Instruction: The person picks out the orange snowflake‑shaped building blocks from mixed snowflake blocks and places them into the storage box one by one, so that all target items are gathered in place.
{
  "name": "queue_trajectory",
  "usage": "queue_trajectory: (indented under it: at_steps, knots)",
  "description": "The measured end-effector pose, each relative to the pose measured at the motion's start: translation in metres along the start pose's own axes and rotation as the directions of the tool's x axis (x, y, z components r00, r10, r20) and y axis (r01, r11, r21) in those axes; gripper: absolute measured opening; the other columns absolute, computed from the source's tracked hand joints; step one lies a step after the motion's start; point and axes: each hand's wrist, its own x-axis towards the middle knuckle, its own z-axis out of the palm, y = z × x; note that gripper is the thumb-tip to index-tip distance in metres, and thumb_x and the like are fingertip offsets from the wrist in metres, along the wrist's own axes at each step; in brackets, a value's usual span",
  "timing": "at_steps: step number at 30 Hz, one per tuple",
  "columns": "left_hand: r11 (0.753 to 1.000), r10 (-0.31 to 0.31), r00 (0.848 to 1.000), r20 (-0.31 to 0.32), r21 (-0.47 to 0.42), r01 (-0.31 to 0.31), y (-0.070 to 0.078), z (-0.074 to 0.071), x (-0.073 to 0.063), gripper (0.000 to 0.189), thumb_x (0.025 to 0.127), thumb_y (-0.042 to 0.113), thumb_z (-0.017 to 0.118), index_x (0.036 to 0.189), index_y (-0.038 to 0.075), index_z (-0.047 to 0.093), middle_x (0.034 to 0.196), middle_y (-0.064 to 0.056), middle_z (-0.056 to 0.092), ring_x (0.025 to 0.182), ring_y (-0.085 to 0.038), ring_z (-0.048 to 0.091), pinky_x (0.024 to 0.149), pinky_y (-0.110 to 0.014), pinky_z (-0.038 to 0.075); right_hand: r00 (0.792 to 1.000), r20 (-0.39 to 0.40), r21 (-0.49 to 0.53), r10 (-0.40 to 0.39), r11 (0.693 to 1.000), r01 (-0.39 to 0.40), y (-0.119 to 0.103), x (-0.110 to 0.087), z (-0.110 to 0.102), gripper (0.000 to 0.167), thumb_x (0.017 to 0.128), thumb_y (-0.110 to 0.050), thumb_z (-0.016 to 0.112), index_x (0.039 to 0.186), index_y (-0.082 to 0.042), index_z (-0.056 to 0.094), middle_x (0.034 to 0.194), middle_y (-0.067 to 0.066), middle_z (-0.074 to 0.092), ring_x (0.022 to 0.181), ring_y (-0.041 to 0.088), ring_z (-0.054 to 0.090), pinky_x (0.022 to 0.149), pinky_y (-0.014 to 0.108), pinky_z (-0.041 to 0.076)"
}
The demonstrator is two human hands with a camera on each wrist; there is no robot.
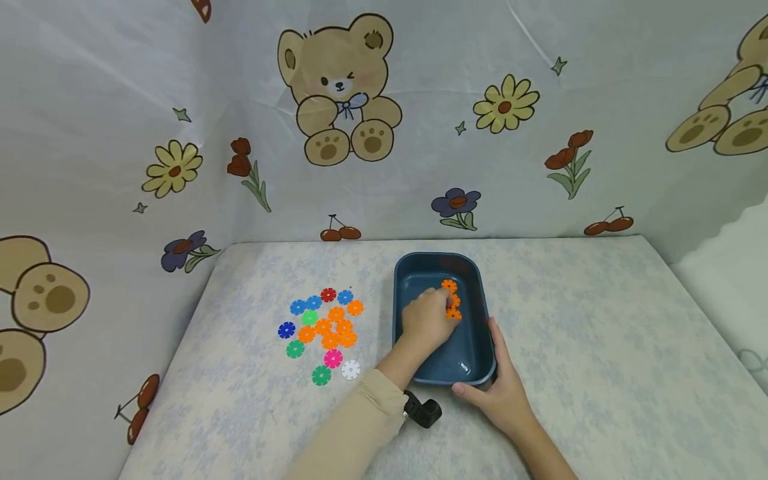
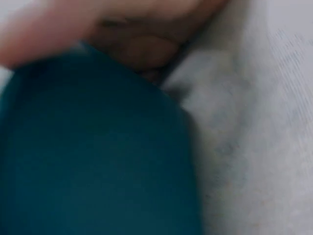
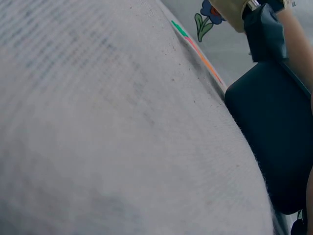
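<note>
A dark blue rectangular tray stands on the cloth-covered table, its outer wall filling much of the left wrist view. My left hand, fingers curled, reaches inside and pinches orange snowflake discs, which show along its right side; the fingertips are mostly hidden. My right hand holds the tray's near right corner, thumb at the front edge and fingers along the right wall. Left of the tray, loose snowflake discs lie spread out, many of them orange. In the right wrist view the tray shows from outside.
Blue, green, red, pink and white discs lie around the orange ones. A black wrist camera sits on the left wrist, near the tray's front edge. Behind the table hangs a curtain printed with bears and flowers.
</note>
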Motion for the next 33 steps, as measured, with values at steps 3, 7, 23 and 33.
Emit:
queue_trajectory:
  at_steps: [3, 7, 23, 33]
  knots:
    - [0.997, 0.036, 0.999, -0.038, -0.060, -0.039, 0.000, -0.015, -0.007, 0.033, 0.082, 0.039, 0.081, 0.108, 0.025, 0.069, 0.096, 0.006, 0.067, 0.078, -0.012, 0.065, 0.059, -0.028, 0.049, 1.000, 0.005, 0.003, -0.013, 1.000, 0.013, 0.001, 0.000, 0.000, 0.125, 0.069, -0.007, 0.088, 0.161, -0.022, 0.005, 0.168, 0.005, 0.012, 0.146, -0.007, 0.017, 0.107, 0.001, 0.021]
    - [0.980, 0.073, 0.994, -0.081, -0.178, -0.087, -0.003, -0.052, -0.024, 0.030, 0.086, 0.035, 0.078, 0.112, 0.024, 0.068, 0.097, 0.004, 0.066, 0.078, -0.010, 0.063, 0.058, -0.024, 0.046, 1.000, 0.011, 0.000, -0.015, 1.000, 0.015, 0.001, -0.001, -0.001, 0.124, 0.070, -0.007, 0.088, 0.161, -0.021, 0.004, 0.168, 0.006, 0.012, 0.145, -0.008, 0.019, 0.106, 0.001, 0.022]
    - [0.962, -0.160, 0.987, -0.031, -0.228, 0.149, -0.105, -0.112, -0.043, 0.034, 0.093, 0.025, 0.070, 0.126, 0.019, 0.064, 0.110, -0.006, 0.066, 0.075, -0.020, 0.059, 0.057, -0.028, 0.046, 0.999, 0.007, 0.062, 0.041, 0.997, -0.041, 0.000, 0.000, 0.001, 0.125, 0.069, -0.004, 0.089, 0.161, -0.020, 0.005, 0.168, -0.004, 0.009, 0.147, -0.008, 0.016, 0.108, 0.002, 0.020]
    - [0.966, -0.230, 0.972, 0.049, -0.107, 0.234, -0.151, -0.069, -0.039, 0.039, 0.090, 0.028, 0.073, 0.126, 0.015, 0.065, 0.108, -0.006, 0.066, 0.074, -0.019, 0.061, 0.052, -0.028, 0.045, 0.997, 0.021, 0.044, 0.068, 0.997, -0.069, 0.000, 0.000, 0.000, 0.127, 0.070, -0.007, 0.088, 0.160, -0.033, 0.003, 0.168, -0.006, 0.008, 0.151, 0.006, 0.015, 0.107, 0.001, 0.019]
